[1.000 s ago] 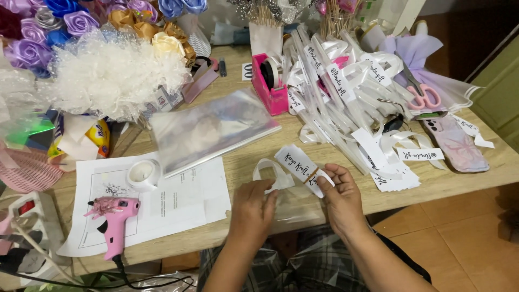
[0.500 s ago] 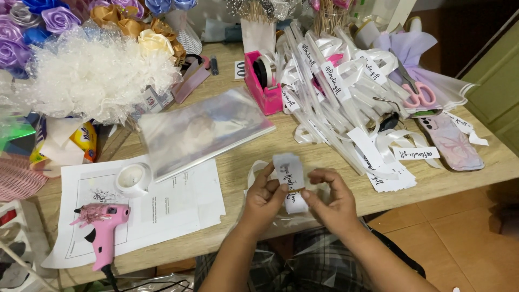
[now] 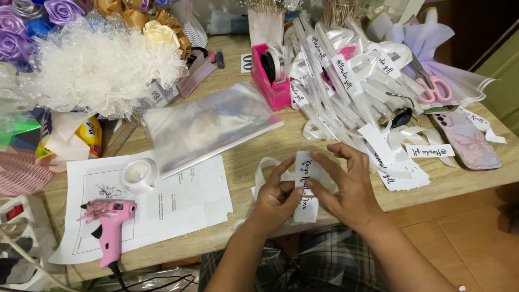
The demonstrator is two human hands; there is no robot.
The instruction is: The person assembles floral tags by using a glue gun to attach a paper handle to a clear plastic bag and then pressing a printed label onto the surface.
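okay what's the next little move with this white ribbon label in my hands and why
Probably press the label flat against the ribbon loop behind it: both hands, left hand and right hand, pinch it upright at the table edge, thumbs on its face.

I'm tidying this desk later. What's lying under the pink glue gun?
The glue gun lies on white printed paper sheets, which also bear a tape roll. Beneath them is the wooden table. Whatever print sits directly beneath the gun is covered.
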